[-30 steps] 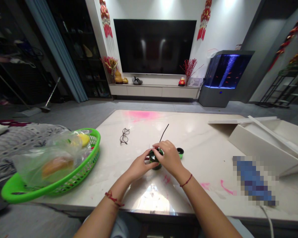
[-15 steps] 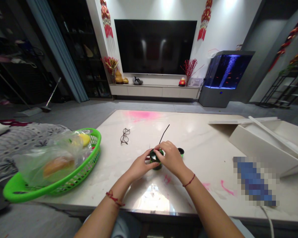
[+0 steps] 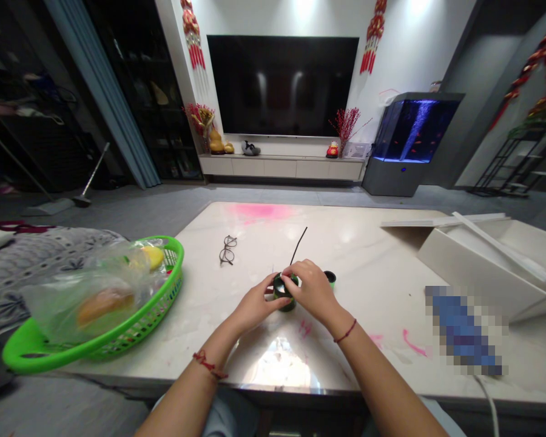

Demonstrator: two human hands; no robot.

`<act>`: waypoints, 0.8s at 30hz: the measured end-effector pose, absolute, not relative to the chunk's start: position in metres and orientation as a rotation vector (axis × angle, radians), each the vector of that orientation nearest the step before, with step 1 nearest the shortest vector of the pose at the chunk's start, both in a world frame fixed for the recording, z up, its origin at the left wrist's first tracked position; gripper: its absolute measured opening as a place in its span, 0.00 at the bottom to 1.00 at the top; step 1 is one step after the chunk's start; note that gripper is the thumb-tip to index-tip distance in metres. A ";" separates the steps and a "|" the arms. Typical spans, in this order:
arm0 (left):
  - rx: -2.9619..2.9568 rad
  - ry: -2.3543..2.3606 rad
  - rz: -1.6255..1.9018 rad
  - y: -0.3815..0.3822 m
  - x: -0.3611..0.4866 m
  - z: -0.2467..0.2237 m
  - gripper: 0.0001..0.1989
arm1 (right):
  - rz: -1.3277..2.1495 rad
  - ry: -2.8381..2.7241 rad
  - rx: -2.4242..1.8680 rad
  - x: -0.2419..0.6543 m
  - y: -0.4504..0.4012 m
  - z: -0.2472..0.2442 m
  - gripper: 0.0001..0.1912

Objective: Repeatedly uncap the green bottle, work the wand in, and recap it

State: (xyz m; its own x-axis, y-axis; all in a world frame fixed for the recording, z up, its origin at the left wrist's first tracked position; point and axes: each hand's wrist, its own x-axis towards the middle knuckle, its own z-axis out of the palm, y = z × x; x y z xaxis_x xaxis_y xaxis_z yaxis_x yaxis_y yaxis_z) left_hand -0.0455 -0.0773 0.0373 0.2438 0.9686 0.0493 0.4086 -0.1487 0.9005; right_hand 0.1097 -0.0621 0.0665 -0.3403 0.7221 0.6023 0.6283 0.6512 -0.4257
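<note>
A small dark green round container stands on the pale table, its open mouth facing up with a whitish patch inside. My left hand is wrapped round its left side, thumb across the front. My right hand is closed at the container's rim, thumb and fingertips pinched together over the mouth. Whatever those fingertips grip is too small to make out. A thin black stick slants up from behind my right hand; its lower end is hidden. Just right of that hand sits a small dark green round piece with a black hollow.
Folded eyeglasses lie on the table to the left. A green basket with bagged food is at the left edge. At right are a white box and a blurred blue item with a cable. Pink marks stain the tabletop.
The whitish patch in the container's mouth shows more now. Both hands have stayed almost in place, and the whole view has shifted slightly.
</note>
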 end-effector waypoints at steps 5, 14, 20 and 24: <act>1.692 1.291 0.876 -0.077 -0.046 0.036 0.30 | 0.251 -2.011 -1.031 0.111 -0.062 0.068 0.04; 1.693 1.292 0.867 -0.075 -0.047 0.033 0.31 | 0.334 -1.971 -1.010 0.112 -0.065 0.072 0.07; 1.690 1.300 0.867 -0.074 -0.047 0.031 0.32 | 0.339 -1.968 -0.994 0.112 -0.063 0.073 0.07; 1.682 1.291 0.873 -0.074 -0.047 0.031 0.32 | 0.346 -1.965 -0.995 0.113 -0.064 0.074 0.07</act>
